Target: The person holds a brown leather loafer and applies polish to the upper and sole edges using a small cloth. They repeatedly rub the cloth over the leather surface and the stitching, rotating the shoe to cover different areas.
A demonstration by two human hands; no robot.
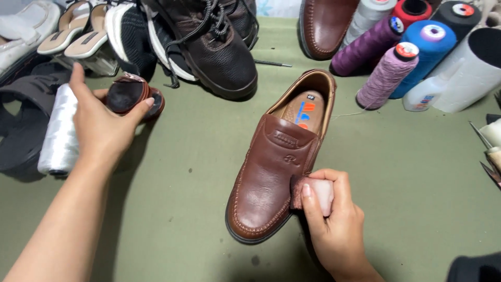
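Nearest the camera, the right hand (334, 219) pinched a small stained sponge (314, 192) between thumb and fingers and pressed it against the side of the brown loafer (276, 167), which lay alone on the green mat (407, 172), toe toward the person. Up and left of that loafer, the left hand (102, 122) curled loosely around a round tin of brown polish (130, 95), thumb on its far rim; whether the tin was lifted or resting could not be told. Just left of that hand lay one spool of white cord (60, 130). Beyond the loafer's heel stood one black lace-up boot (214, 47), with a black-and-white sneaker (133, 36) beside it and two pale sandals (78, 31) further left, all cut off by the top edge. A second brown loafer (323, 26) showed only its toe above the first. To the right of the loafer's heel clustered six thread cones (389, 73): two purple, one blue, one red, one grey, one black, plus a white plastic bottle (425, 94) lying on its side. Tools at the far right edge were too cropped to identify. Mat filled the whole surface; no room was visible.
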